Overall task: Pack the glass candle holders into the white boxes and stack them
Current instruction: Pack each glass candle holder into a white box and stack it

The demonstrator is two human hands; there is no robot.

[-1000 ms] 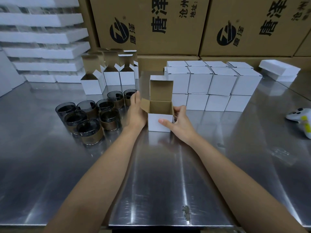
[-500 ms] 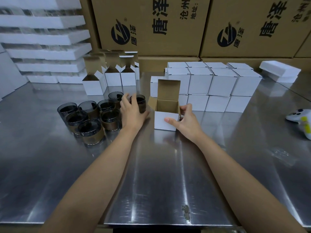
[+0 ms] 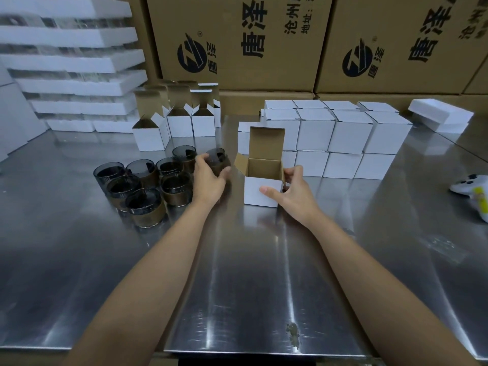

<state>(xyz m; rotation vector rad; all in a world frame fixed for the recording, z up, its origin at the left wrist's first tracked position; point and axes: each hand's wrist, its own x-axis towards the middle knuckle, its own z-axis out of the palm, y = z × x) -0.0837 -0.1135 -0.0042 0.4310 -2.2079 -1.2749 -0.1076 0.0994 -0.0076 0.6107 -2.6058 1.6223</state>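
Gripping with the left hand (image 3: 210, 180) one small round dark glass candle holder with a brown band (image 3: 217, 159), curling the fingers round it and tilting it just beside the left flap of the small open white cardboard box with a brown inside (image 3: 261, 191)

Holding that box with the right hand (image 3: 293, 191), pressing the thumb on the white front and wrapping the fingers round the right side, with the lid flap pointing up

Resting the box on the shiny metal table (image 3: 250, 273)

Seeing seven more dark glass holders (image 3: 144, 180) standing close together just left of the left hand

Seeing more open white boxes (image 3: 179, 122) behind those, and closed white boxes stacked two high (image 3: 332, 133) right behind the open box

Seeing big brown cartons with black letters (image 3: 237, 40) along the back, piled white foam trays (image 3: 71, 62) far left, and a white game controller (image 3: 472, 186) far right
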